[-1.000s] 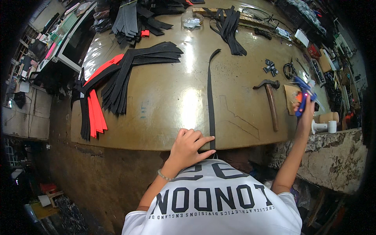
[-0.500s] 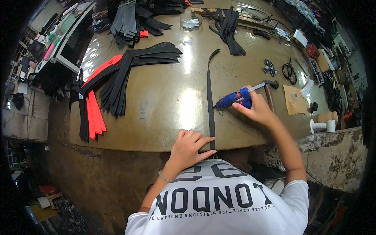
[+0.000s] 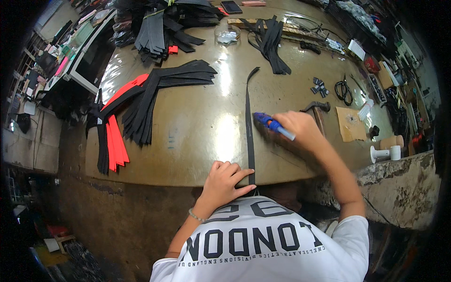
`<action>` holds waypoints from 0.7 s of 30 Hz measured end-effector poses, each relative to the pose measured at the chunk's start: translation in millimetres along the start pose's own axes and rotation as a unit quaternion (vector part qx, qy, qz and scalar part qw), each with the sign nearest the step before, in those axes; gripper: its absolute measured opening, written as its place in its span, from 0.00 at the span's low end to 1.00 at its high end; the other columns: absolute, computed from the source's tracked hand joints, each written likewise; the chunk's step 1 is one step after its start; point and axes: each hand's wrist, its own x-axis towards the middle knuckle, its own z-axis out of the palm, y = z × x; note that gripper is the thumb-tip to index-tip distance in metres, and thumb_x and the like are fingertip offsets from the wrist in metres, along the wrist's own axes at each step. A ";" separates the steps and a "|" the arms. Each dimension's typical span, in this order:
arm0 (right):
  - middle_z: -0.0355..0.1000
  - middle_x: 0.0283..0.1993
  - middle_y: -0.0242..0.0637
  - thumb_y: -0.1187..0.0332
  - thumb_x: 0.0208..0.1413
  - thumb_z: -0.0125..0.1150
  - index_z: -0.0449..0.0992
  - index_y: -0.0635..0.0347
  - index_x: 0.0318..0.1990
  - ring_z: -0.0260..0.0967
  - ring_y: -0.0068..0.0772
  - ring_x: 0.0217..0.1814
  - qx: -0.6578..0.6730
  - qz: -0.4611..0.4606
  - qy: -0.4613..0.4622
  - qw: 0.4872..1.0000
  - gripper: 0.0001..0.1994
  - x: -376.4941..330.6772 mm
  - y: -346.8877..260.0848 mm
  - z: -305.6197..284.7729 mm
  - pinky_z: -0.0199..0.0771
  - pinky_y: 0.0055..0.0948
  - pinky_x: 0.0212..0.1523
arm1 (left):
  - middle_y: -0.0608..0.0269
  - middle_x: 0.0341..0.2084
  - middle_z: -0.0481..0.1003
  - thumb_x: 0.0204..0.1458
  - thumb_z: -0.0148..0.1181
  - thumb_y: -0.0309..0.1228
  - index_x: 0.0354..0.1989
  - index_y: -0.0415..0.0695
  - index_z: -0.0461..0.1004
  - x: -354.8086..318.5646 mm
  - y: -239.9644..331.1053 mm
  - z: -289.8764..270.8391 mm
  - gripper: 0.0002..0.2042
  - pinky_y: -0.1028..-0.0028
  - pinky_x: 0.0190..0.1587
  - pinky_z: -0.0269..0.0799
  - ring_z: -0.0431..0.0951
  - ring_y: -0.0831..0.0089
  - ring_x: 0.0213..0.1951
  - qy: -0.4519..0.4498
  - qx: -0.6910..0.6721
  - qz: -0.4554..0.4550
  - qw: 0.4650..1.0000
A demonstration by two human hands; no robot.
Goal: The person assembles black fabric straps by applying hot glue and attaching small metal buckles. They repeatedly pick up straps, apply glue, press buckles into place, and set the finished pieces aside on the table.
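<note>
A narrow black strap (image 3: 249,136) lies lengthwise on the table, its far tip curled to the right and its near end at the front edge. My left hand (image 3: 224,182) is at that near end, index finger and thumb pressed on the strap and the other fingers curled. In my closed right hand (image 3: 300,130) is a blue hot glue gun (image 3: 267,121), a pale glue stick showing at its back. The nozzle points to the upper left, just right of the strap and apart from it. My grip hides the handle.
Black and red strap bundles (image 3: 152,96) lie at left, more black straps (image 3: 271,47) at the far middle. To the right are a metal clamp (image 3: 319,107), scissors (image 3: 344,91), small dark clips (image 3: 319,87), a cardboard piece (image 3: 351,123) and a white spool (image 3: 383,154).
The glue gun has risen away from the strap and turned, its back end swinging toward me. My left hand stays on the strap's near end. The whole view has shifted slightly.
</note>
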 end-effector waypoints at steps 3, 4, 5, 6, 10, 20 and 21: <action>0.76 0.41 0.46 0.64 0.56 0.62 0.74 0.60 0.47 0.75 0.46 0.37 0.023 0.143 0.193 0.970 0.14 -36.5 -1.2 -5.1 0.75 0.38 0.38 | 0.69 0.24 0.67 0.39 0.73 0.43 0.48 0.52 0.78 -4.2 -2.0 -6.9 0.25 0.70 0.41 0.61 0.67 0.70 0.31 -0.010 -0.098 -0.037 0.994; 0.76 0.41 0.46 0.62 0.59 0.59 0.74 0.61 0.47 0.75 0.47 0.37 -0.008 0.261 0.226 0.938 0.14 -55.8 4.7 -7.3 0.75 0.38 0.39 | 0.68 0.24 0.67 0.39 0.74 0.41 0.49 0.51 0.77 -4.7 -5.1 -11.7 0.26 0.70 0.41 0.61 0.67 0.70 0.32 -0.019 -0.135 -0.061 0.989; 0.76 0.41 0.46 0.57 0.64 0.54 0.73 0.64 0.48 0.74 0.48 0.38 -0.020 0.386 0.266 0.883 0.17 -76.6 17.7 -10.9 0.73 0.38 0.42 | 0.68 0.23 0.65 0.39 0.74 0.38 0.51 0.49 0.77 -4.7 -12.1 -20.0 0.26 0.72 0.36 0.64 0.66 0.72 0.29 0.018 -0.218 -0.089 0.972; 0.75 0.43 0.46 0.54 0.65 0.52 0.71 0.65 0.50 0.73 0.45 0.42 -0.037 0.405 0.360 0.839 0.21 -96.3 37.2 -12.9 0.71 0.38 0.45 | 0.67 0.21 0.64 0.43 0.72 0.34 0.48 0.47 0.78 -2.7 -21.5 -30.1 0.21 0.73 0.30 0.64 0.65 0.73 0.25 0.071 -0.241 -0.106 0.962; 0.75 0.43 0.52 0.48 0.66 0.46 0.69 0.66 0.54 0.73 0.53 0.44 -0.075 0.565 0.344 0.746 0.26 -178.6 88.2 -14.0 0.70 0.44 0.47 | 0.53 0.23 0.74 0.57 0.59 0.33 0.36 0.37 0.79 36.9 -108.9 -90.2 0.10 0.70 0.30 0.68 0.72 0.67 0.24 0.308 -0.096 -0.173 0.930; 0.77 0.42 0.54 0.44 0.63 0.47 0.77 0.65 0.47 0.75 0.53 0.46 -0.089 0.708 0.032 0.699 0.28 -157.5 -31.5 -94.4 0.72 0.43 0.47 | 0.50 0.40 0.77 0.47 0.67 0.46 0.45 0.38 0.78 101.2 -230.0 -133.8 0.24 0.60 0.46 0.74 0.79 0.52 0.43 0.190 0.259 -0.322 0.891; 0.77 0.42 0.53 0.47 0.64 0.48 0.77 0.65 0.48 0.75 0.50 0.46 -0.067 0.685 0.049 0.724 0.26 -149.1 -36.1 -97.4 0.72 0.41 0.47 | 0.50 0.39 0.77 0.47 0.67 0.45 0.44 0.38 0.78 105.6 -220.1 -139.0 0.23 0.60 0.46 0.74 0.79 0.52 0.43 0.206 0.248 -0.300 0.898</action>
